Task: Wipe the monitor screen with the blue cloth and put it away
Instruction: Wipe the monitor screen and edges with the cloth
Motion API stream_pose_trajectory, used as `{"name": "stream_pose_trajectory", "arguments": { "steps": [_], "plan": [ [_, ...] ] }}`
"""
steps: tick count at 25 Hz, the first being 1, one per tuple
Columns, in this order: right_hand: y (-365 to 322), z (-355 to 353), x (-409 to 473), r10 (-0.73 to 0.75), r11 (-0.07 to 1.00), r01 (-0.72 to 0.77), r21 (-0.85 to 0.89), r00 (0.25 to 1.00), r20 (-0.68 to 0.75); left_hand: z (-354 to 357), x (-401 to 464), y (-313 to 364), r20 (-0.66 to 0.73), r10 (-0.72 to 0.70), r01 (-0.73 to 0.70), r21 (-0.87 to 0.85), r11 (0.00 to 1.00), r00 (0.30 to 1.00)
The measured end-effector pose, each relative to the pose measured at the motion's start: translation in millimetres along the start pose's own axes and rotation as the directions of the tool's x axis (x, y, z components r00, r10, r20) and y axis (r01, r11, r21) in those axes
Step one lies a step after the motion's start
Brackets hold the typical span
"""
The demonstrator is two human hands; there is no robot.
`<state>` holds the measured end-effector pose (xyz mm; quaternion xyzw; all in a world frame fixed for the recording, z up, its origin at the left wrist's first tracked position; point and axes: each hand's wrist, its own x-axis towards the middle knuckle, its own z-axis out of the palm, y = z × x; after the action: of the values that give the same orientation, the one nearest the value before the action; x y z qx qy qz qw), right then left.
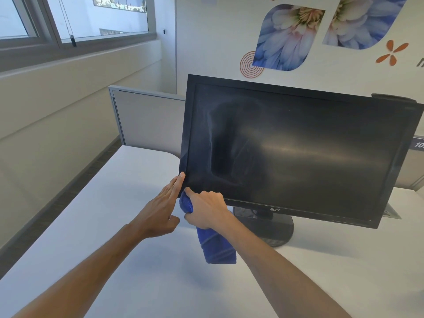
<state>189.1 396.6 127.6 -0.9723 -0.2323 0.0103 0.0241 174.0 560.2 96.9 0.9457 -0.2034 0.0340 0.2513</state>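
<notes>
The right hand [206, 208] is closed around a bunched blue cloth [216, 245], index finger extended to the lower left corner of the monitor [298, 152]; the loose end of the cloth hangs below the fist, above the desk. The left hand [161, 207] is flat, fingers straight, their tips laid against the monitor's left bezel near the same corner, holding nothing. Judgement: wiping is in progress at the bottom left, and pale smears across the left half of the screen suggest more passes are needed. Recommended: keep the left hand bracing the frame so the panel does not swivel on its round stand [270, 230], press lightly, and work in overlapping strokes toward the right edge. The monitor sits on a white desk [96, 237] backed by a grey partition [146, 120]. A window [75, 17] is at upper left; floral graphics [286, 35] mark the wall behind.
</notes>
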Motion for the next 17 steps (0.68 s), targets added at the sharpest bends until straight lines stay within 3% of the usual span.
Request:
{"name": "stream_pose_trajectory", "arguments": {
  "steps": [7,9,13,17],
  "plan": [
    [-8.8,-26.3,2.9,0.076,0.988,-0.064,-0.14,0.994,0.081,-1.4,-0.4,-1.2,0.005,-0.041,0.041,0.024,0.999,0.999],
    [2.3,-39.8,-3.7,0.122,0.991,-0.118,-0.063,0.989,0.077,-2.8,-0.6,0.4,-0.001,-0.034,0.034,0.018,0.999,0.999],
    [34.3,-42.7,-28.7,0.21,0.965,-0.191,0.18,0.973,-0.097,-6.3,-1.1,2.2,-0.015,-0.004,0.004,0.016,1.0,1.0],
    [38.4,-11.6,-39.0,0.193,0.97,-0.17,0.176,0.974,-0.12,-4.6,-1.5,4.0,-0.021,-0.002,0.002,0.007,1.0,1.0]
  ]
}}
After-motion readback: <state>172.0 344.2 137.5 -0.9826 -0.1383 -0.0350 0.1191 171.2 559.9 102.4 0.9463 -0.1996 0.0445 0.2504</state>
